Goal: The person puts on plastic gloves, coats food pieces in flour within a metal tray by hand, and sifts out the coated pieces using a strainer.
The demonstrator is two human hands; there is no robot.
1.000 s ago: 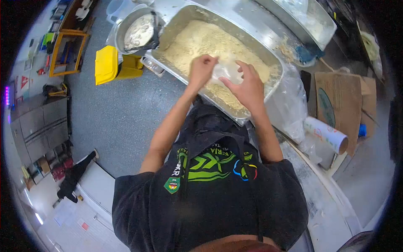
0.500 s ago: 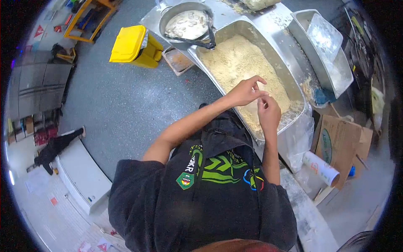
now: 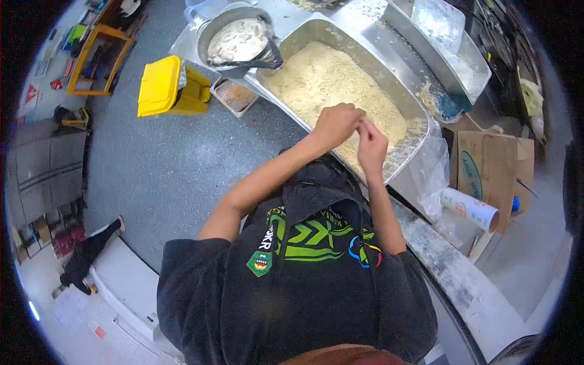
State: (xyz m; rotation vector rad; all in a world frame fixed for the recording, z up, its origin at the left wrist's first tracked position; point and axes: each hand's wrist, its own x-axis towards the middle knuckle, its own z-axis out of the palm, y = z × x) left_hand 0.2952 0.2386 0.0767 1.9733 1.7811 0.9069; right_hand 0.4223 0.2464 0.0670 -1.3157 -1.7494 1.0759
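My left hand (image 3: 336,126) and my right hand (image 3: 372,148) meet over the near side of a deep metal tray (image 3: 420,131). Both have their fingers closed, with the fingertips pinched together. A small pale bit shows between them, too small to name. Beneath the hands, pale yellow crumbs (image 3: 328,76) fill much of the tray. At the tray's far left end stands a round metal pot (image 3: 207,39) containing pieces in a white, batter-like liquid (image 3: 238,39). Something black lies over the pot's right edge.
A second metal tray (image 3: 471,85) with a clear plastic container stands at the right. Nearby are a cardboard box (image 3: 486,164) and a white roll (image 3: 468,208). On the floor are a yellow bin (image 3: 159,88) and a shallow tub (image 3: 234,96). Another person (image 3: 85,258) is at far left.
My fingers have drawn closer together; the left-hand fingers, spread before, are now curled in. The whole view has shifted, so the tray and pot appear further left.
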